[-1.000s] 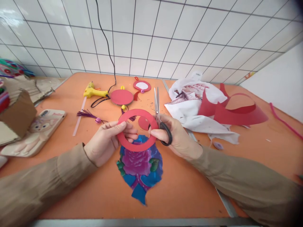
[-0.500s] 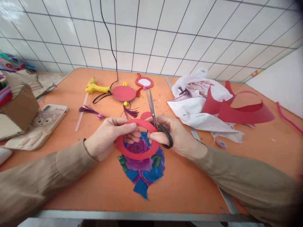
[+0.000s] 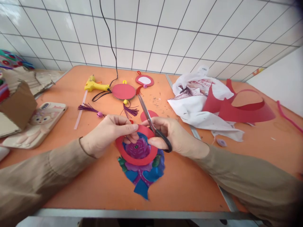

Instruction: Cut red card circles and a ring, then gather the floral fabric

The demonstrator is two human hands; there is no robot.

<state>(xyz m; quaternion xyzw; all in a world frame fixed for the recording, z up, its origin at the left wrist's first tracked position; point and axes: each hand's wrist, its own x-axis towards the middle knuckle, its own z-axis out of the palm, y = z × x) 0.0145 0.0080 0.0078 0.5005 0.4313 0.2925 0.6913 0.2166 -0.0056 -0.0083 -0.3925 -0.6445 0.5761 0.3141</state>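
A red paper ring (image 3: 138,161) is pinched at its upper left by my left hand (image 3: 107,134). My right hand (image 3: 178,137) holds black-handled scissors (image 3: 148,115), blades pointing up and left, closed or nearly so. The right fingers also rest near the ring's right edge; whether they grip it is hidden. Below the ring lies a cut-out with a purple flower on blue (image 3: 142,178), its petals showing through the ring's opening. A red paper disc (image 3: 148,115) lies just behind the scissors, partly covered.
Behind my hands lie a yellow glue gun (image 3: 96,85), a red round pendant (image 3: 123,91), a smaller white-centred pendant (image 3: 145,80) and a purple tassel (image 3: 87,108). A phone (image 3: 38,124) and cardboard box (image 3: 20,105) sit left. White cloth (image 3: 189,108) and red paper scraps (image 3: 246,110) lie right.
The ring has come down and lies flatter over the flower cut-out. The scissors have tilted further left, and their tips are lower.
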